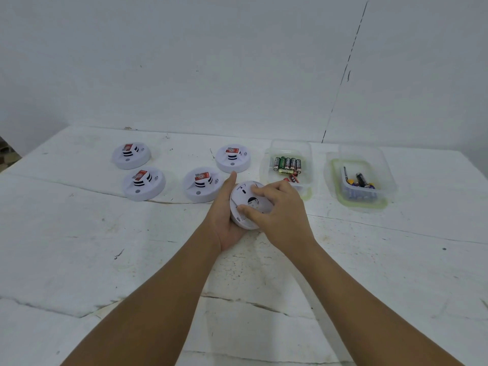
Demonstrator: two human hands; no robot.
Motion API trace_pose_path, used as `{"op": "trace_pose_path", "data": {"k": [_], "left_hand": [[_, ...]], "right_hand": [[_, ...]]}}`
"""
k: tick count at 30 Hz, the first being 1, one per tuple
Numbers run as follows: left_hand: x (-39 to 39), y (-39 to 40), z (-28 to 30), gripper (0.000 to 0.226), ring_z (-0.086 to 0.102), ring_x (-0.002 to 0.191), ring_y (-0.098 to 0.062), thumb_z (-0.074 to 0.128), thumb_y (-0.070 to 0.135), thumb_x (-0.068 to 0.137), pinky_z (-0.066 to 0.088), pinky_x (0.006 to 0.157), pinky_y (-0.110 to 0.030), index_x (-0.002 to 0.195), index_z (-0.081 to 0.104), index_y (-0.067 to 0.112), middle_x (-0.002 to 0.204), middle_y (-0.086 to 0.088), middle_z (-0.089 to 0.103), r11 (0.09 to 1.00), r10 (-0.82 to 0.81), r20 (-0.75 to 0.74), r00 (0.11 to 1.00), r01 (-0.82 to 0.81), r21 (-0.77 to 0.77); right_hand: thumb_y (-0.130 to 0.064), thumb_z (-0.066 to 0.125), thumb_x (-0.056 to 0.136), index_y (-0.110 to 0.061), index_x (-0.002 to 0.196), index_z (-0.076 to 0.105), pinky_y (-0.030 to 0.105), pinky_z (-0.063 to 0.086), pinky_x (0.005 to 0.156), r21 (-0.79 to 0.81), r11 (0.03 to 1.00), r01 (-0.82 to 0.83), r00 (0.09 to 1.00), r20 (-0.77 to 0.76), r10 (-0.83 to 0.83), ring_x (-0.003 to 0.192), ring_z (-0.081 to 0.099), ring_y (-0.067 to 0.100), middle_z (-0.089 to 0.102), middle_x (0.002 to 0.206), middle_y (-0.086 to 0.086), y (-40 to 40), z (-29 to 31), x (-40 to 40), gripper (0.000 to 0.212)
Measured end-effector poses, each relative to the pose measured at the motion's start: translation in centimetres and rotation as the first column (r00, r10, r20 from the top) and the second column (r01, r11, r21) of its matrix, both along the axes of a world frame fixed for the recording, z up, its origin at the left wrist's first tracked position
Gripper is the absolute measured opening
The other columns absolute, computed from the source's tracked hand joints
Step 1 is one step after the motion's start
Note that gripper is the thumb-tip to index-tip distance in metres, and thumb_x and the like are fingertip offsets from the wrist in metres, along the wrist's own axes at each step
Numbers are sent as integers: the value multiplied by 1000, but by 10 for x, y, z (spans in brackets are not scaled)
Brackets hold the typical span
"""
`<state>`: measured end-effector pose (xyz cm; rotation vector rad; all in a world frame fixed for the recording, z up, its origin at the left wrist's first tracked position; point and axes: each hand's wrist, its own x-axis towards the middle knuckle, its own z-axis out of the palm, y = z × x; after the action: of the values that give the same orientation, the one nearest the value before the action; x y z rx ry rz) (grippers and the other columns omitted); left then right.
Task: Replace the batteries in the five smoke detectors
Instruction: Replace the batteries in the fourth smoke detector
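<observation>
Smoke detector [249, 204] is flipped underside up, tilted, held just above the table [79, 247] a bit right of centre. Left hand [225, 215] cups it from the left and below, fingers curled under the rim, thumb straight up along the far-left edge. Right hand [280, 215] lies over the back, thumb and fingertips spread and pressing on the cover, not wrapped round it.

Four more detectors [144, 183] sit face up toward the far-left part of the table, each with a red sticker on top; the nearest one is just beside the left thumb. Near the far edge on the right: a clear tub [307, 154] with a row of batteries [287, 165], and well apart from it a second tub [385, 178] with a loose few.

Table is white, scuffed and cracked, against a plain white wall [211, 62].
</observation>
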<state>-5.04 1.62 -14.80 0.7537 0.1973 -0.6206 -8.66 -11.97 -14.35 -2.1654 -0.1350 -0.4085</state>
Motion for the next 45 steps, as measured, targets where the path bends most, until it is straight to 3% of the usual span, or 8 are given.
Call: {"op": "trace_pose_path", "data": {"k": [7,14,19,24,30,33,36,45], "left_hand": [[2,1,0,67,73,103,-33,51,66,96,58,92,-47,107,80,6,120,-21,72,1000,-1,-3,1000,1,21],[0,1,0,65,76,94,-31,51,63,97,51,101,-47,95,83,7,107,-18,76,999,-1,-16,1000,2,46],[-1,-2,0,68,76,95,-31,45,63,101,57,94,-48,93,84,7,109,-18,76,998,3,21,1000,-4,62],[-2,-1,2,68,75,101,-33,44,62,101,52,99,-50,102,82,6,121,-21,72,998,3,25,1000,-4,67],[-2,-2,2,63,74,100,-32,46,61,101,52,98,-51,121,70,6,120,-20,72,996,18,50,999,-23,92],[-1,-2,1,62,75,97,-32,47,60,101,51,99,-51,113,76,6,116,-20,73,995,26,49,998,-31,99],[-1,-2,0,62,75,99,-31,48,60,101,52,99,-50,102,83,8,118,-20,73,994,31,45,998,-35,104],[1,-3,1,60,74,96,-28,48,60,101,52,98,-49,115,76,9,116,-17,74,992,29,31,999,-33,121]], "right_hand": [[-44,89,78,-22,137,67,1,37,78,-42,997,-64,995,-74,61,94,49,-12,46,99,-18,-11,6,0,66],[-48,93,68,-26,117,71,15,40,73,-32,999,6,997,-80,-8,87,51,-4,51,95,-10,-4,9,-2,58],[-48,89,75,-28,129,72,21,50,83,-24,996,-81,986,-151,76,93,59,4,56,100,-7,-17,20,2,60],[-35,91,77,-25,128,74,9,48,76,-63,986,-157,968,-207,141,89,64,1,62,96,-15,-26,29,6,55],[-29,95,72,-23,121,74,28,56,86,-74,986,-150,972,-192,133,88,61,4,61,97,-11,-25,30,6,54],[-35,94,72,-25,118,74,34,56,88,-108,982,-156,970,-203,132,89,61,7,61,97,-11,-25,31,8,51],[-50,92,71,-26,114,73,31,56,83,-146,976,-161,970,-205,129,89,61,7,64,95,-10,-26,36,8,53],[-56,87,69,-20,110,59,26,47,69,-288,955,-68,975,-221,3,91,60,13,63,99,-6,-10,40,7,62]]}}
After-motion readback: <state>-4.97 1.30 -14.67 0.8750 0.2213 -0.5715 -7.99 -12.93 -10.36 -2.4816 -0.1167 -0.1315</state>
